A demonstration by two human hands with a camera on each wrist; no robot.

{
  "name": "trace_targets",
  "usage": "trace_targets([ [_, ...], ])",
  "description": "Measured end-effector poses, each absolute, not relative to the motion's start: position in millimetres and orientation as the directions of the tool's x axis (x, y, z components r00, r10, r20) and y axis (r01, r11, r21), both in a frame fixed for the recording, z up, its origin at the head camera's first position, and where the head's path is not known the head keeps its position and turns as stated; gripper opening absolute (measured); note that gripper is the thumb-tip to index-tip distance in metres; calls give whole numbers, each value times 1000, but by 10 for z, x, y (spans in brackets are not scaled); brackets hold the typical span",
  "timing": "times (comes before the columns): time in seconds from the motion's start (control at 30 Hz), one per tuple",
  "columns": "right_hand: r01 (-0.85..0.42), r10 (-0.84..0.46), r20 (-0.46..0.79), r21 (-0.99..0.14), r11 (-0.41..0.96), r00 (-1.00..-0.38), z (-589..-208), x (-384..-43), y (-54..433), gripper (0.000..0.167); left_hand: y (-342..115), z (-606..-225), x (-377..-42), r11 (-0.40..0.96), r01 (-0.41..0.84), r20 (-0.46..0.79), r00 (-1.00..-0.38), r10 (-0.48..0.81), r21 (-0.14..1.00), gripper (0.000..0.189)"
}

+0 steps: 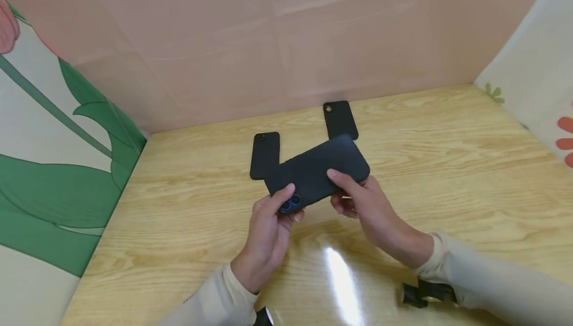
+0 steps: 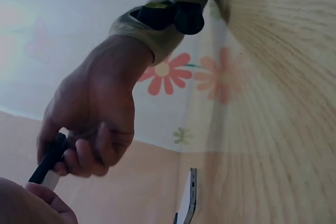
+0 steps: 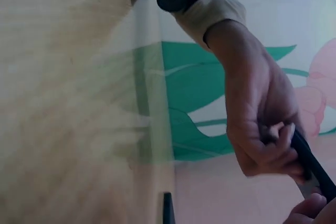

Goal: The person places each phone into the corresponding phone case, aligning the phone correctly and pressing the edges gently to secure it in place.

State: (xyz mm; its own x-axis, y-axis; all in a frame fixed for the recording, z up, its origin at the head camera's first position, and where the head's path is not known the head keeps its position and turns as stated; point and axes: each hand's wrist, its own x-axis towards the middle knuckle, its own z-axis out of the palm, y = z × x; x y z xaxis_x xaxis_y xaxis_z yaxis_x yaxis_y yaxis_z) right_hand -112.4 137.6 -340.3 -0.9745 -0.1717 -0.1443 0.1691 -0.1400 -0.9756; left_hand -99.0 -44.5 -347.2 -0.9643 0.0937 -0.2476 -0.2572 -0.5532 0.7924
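Both hands hold a black phone [image 1: 313,171] above the wooden table, its back turned up and tilted, two blue-ringed camera lenses at its lower left corner. My left hand [image 1: 270,234] grips that lens end, thumb on the back beside the lenses and fingers underneath. At the other end my right hand [image 1: 373,206] pinches the near long edge, thumb flat on the back, other fingers curled below. The left wrist view shows the right hand [image 2: 94,114] and the phone's thin edge [image 2: 50,158]; the right wrist view shows the left hand [image 3: 262,114] on it.
A second black phone [image 1: 265,154] lies on the table [image 1: 188,206] behind the held one, to the left. Another black phone [image 1: 341,119] lies farther back, to the right. A pink backdrop [image 1: 268,42] and printed side panels [image 1: 89,166] border the table.
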Motion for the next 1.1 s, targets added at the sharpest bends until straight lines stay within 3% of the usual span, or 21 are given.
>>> trace_targets([
  [0.13,103,-115,-85,-981,-165,-990,-3325,-1152,1453,34,-487,-3441,-1014,-573,-206,-240,-971,16,793,15],
  [0.33,38,-276,-28,-999,-30,-961,-3323,-1193,1495,38,-530,-3408,-1059,-562,-202,-282,-958,-59,802,13],
  [0.43,59,-288,-64,-998,25,-955,-3342,-1196,1483,40,-531,-3401,-1071,-558,-219,-309,-948,-72,801,11],
  [0.6,98,-223,-95,-995,-2,-970,-3391,-1172,1441,41,-488,-3432,-1043,-552,-237,-312,-949,-44,799,28],
  [0.83,134,-209,-126,-991,-27,-970,-3464,-1123,1369,42,-392,-3531,-968,-568,-231,-220,-971,90,790,21],
  [1.1,170,-306,-158,-985,-12,-939,-3447,-1157,1391,43,-419,-3544,-991,-539,-167,-205,-979,-11,825,13],
])
